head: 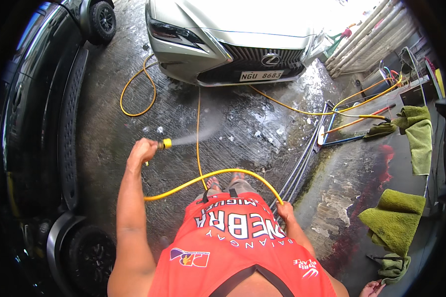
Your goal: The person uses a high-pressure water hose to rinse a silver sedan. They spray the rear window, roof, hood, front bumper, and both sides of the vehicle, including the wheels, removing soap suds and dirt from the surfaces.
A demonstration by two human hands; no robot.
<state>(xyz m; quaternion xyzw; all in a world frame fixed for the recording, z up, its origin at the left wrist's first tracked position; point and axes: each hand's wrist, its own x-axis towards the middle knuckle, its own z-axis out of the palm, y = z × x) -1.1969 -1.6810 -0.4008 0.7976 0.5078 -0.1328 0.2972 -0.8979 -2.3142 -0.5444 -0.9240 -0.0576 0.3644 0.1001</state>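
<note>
My left hand (pixel 143 150) is closed around a hose spray nozzle with a yellow tip (pixel 166 143). A fan of water (pixel 197 134) sprays from it to the right, over the wet concrete floor. Low at my right side, my right hand (pixel 285 211) grips the yellow hose (pixel 226 171). The hose arches in front of my body between my two arms; its part behind my left forearm is hidden. Ahead stands a light-coloured Lexus car (pixel 241 22), its grille (pixel 230 55) facing me and its plate bearing writing.
A dark vehicle (pixel 33 122) with a running board (pixel 72 130) lines the left. Hose (pixel 152 92) loops on the floor. Metal poles (pixel 301 159) and a blue-framed item (pixel 343 141) lie at right. Green towels (pixel 397 219) hang there. Another person's hand (pixel 372 289) shows at bottom right.
</note>
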